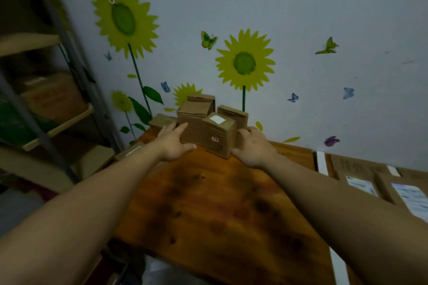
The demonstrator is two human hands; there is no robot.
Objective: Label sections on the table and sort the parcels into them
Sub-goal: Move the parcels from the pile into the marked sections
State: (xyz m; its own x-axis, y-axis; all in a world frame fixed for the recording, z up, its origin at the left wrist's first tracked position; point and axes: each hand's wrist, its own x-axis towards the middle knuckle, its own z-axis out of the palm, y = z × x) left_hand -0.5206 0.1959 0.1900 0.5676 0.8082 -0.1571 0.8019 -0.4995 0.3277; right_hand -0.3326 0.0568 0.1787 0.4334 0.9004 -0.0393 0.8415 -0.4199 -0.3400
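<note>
While both bare forearms reach across the table [220, 203], the hands bracket a cluster of brown cardboard parcels [196, 122] standing at its far edge, against the wall [324, 18].

Left hand [172, 143]: fingers [179, 128] straight and together, laid flat on the cluster's left flank, thumb spread along the base; not gripping.

Right hand [253, 146]: fingers bent against the right flank of the rear right parcel [234, 113], thumb by the lower corner of the front parcel [222, 146]. Grip or mere press: cannot tell.

Front parcel: white label [217, 119] on top, small red-and-white sticker [215, 139] on its face, print too blurred to read.

Low box [162, 121] lies just left of the cluster, beside the left fingers.

Flat cartons [347, 164] at right carry white printed labels [361, 185], text unreadable; faint handwriting on one carton, illegible.

Wall: sunflower stickers [245, 62] and butterflies. Shelf rack [46, 99] at left.
</note>
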